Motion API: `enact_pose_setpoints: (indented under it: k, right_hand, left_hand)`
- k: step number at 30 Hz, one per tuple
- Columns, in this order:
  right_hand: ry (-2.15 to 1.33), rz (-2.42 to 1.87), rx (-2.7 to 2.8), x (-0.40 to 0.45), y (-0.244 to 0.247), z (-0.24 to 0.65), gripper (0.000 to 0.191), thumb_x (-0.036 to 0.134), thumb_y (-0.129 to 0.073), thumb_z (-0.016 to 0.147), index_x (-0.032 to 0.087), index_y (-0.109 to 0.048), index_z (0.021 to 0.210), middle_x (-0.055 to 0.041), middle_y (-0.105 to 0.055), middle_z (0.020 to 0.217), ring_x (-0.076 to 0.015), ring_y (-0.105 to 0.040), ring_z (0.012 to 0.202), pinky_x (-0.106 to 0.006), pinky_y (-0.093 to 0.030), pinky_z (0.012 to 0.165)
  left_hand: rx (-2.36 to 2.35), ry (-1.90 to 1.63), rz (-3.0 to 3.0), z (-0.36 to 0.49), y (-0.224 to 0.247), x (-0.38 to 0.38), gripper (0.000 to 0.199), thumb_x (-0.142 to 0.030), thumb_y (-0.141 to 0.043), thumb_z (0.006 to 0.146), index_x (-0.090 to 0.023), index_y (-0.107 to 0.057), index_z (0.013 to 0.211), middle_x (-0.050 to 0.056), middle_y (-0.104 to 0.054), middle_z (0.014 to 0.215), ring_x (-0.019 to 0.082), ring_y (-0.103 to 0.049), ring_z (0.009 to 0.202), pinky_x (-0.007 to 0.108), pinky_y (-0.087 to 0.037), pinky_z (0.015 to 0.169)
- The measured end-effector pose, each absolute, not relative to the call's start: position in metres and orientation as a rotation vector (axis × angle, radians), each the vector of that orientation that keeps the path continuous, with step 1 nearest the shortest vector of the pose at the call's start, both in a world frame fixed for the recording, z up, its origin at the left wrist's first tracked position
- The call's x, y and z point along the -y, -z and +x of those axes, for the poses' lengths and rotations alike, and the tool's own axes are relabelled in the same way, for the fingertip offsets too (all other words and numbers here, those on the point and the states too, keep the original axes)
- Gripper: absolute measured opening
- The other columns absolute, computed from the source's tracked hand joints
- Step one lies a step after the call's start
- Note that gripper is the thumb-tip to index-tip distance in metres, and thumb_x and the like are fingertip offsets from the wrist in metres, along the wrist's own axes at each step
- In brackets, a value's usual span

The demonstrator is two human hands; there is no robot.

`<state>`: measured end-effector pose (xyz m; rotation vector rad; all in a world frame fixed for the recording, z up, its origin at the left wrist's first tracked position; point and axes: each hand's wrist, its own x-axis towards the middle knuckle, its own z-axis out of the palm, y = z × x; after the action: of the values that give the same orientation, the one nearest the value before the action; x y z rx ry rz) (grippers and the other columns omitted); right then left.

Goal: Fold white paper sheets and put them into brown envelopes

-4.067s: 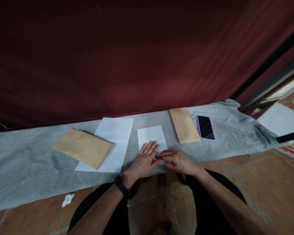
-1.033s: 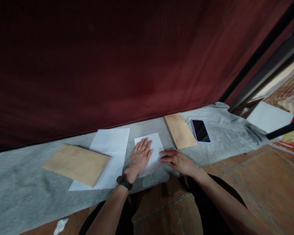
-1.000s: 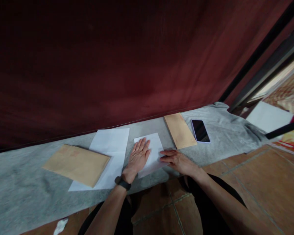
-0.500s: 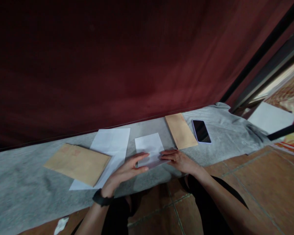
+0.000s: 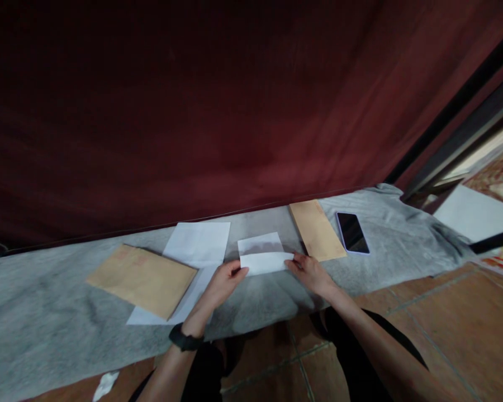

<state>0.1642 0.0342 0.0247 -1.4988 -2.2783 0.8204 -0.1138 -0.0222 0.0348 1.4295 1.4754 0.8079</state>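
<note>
Pinching opposite ends, left fingers (image 5: 242, 272) and right fingers (image 5: 298, 263) hold white paper (image 5: 264, 263) between brown envelopes (image 5: 141, 280) (image 5: 318, 230), contents hidden.

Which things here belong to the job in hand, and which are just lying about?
In the job: small white sheet, held by left fingers and right fingers.

Apparently lying about: phone, white scrap; perhaps also larger white sheet, left brown envelope, right brown envelope.

Grey cloth (image 5: 37, 307) covers the worktop (image 5: 394, 240). On it lie a white sheet (image 5: 198, 244), folded paper (image 5: 265, 263), a phone (image 5: 353, 233) and two brown envelopes (image 5: 141, 281) (image 5: 318, 230).
</note>
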Motion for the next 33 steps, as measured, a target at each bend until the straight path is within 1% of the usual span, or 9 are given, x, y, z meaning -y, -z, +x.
enact_pose_setpoints:
  k: [3,6,9,14,20,24,27,30,33]
  right_hand:
    - [-0.743,-1.545,2.246,-0.038,-0.022,0.155,0.028,0.038,-0.044,0.103,0.021,-0.066,0.097,-0.0035,-0.073,0.079,-0.019,-0.07,0.074,-0.025,-0.044,0.063]
    - [-0.664,-1.599,2.21,-0.042,-0.019,0.148,0.028,0.038,-0.042,0.104,0.023,-0.065,0.105,-0.0043,-0.075,0.084,-0.0206,-0.072,0.081,-0.025,-0.044,0.064]
    - [-0.622,-1.637,2.195,-0.045,-0.017,0.143,0.029,0.039,-0.041,0.105,0.023,-0.065,0.106,-0.0047,-0.076,0.088,-0.0207,-0.072,0.084,-0.025,-0.044,0.065]
    - [-0.6,-1.702,2.189,-0.049,-0.015,0.137,0.03,0.038,-0.041,0.105,0.023,-0.066,0.105,-0.0047,-0.077,0.088,-0.02,-0.073,0.084,-0.025,-0.044,0.066]
    - [-0.473,-1.835,2.155,-0.049,-0.015,0.127,0.029,0.038,-0.044,0.104,0.021,-0.068,0.107,-0.0068,-0.078,0.091,-0.0216,-0.074,0.084,-0.026,-0.045,0.066]
    - [-0.425,-1.894,2.171,-0.05,-0.017,0.122,0.027,0.037,-0.046,0.103,0.022,-0.068,0.106,-0.0054,-0.078,0.089,-0.0203,-0.075,0.082,-0.025,-0.045,0.064]
    - [-0.4,-1.938,2.188,-0.051,-0.02,0.119,0.027,0.037,-0.046,0.103,0.022,-0.068,0.106,-0.0058,-0.078,0.088,-0.0209,-0.075,0.082,-0.025,-0.046,0.065]
    - [-0.383,-1.956,2.213,-0.051,-0.022,0.116,0.027,0.036,-0.045,0.104,0.02,-0.067,0.106,-0.008,-0.078,0.089,-0.0215,-0.075,0.082,-0.025,-0.047,0.067]
    - [-0.32,-1.967,2.234,-0.052,-0.022,0.113,0.028,0.036,-0.044,0.104,0.018,-0.066,0.106,-0.0102,-0.078,0.087,-0.0215,-0.075,0.079,-0.025,-0.047,0.066]
  left_hand:
    - [-1.584,-0.852,1.393,-0.11,-0.033,0.016,0.036,-0.044,-0.056,0.086,-0.015,-0.074,0.099,0.005,-0.075,0.087,0.022,-0.067,0.083,0.03,-0.053,0.073]
    - [-1.7,-0.865,1.403,-0.108,-0.029,0.011,0.036,-0.044,-0.053,0.087,-0.015,-0.072,0.095,0.004,-0.072,0.079,0.019,-0.062,0.072,0.027,-0.047,0.063]
    - [-1.779,-0.899,1.433,-0.107,-0.023,0.006,0.032,-0.043,-0.051,0.088,-0.016,-0.069,0.089,0.002,-0.067,0.074,0.017,-0.058,0.066,0.026,-0.043,0.06]
    - [-1.952,-0.84,1.5,-0.103,-0.02,-0.002,0.025,-0.036,-0.048,0.093,-0.019,-0.063,0.082,-0.001,-0.061,0.068,0.016,-0.056,0.063,0.025,-0.037,0.059]
    - [-2.181,-0.548,1.525,-0.095,-0.028,-0.008,0.024,-0.032,-0.047,0.097,-0.019,-0.066,0.092,0.001,-0.065,0.071,0.017,-0.06,0.066,0.026,-0.037,0.062]
    - [-2.299,-0.334,1.49,-0.087,-0.038,-0.009,0.023,-0.034,-0.049,0.097,-0.021,-0.068,0.098,0.004,-0.072,0.083,0.019,-0.066,0.077,0.027,-0.04,0.065]
    - [-2.364,-0.201,1.48,-0.081,-0.045,-0.009,0.026,-0.038,-0.048,0.098,-0.023,-0.069,0.104,0.007,-0.076,0.092,0.022,-0.07,0.085,0.028,-0.044,0.069]
    - [-2.417,-0.124,1.496,-0.077,-0.046,-0.009,0.031,-0.038,-0.045,0.099,-0.022,-0.068,0.112,0.009,-0.077,0.097,0.024,-0.072,0.09,0.03,-0.048,0.075]
    - [-2.44,-0.139,1.535,-0.075,-0.041,-0.01,0.034,-0.037,-0.043,0.1,-0.02,-0.067,0.118,0.012,-0.077,0.098,0.025,-0.073,0.094,0.032,-0.05,0.079]
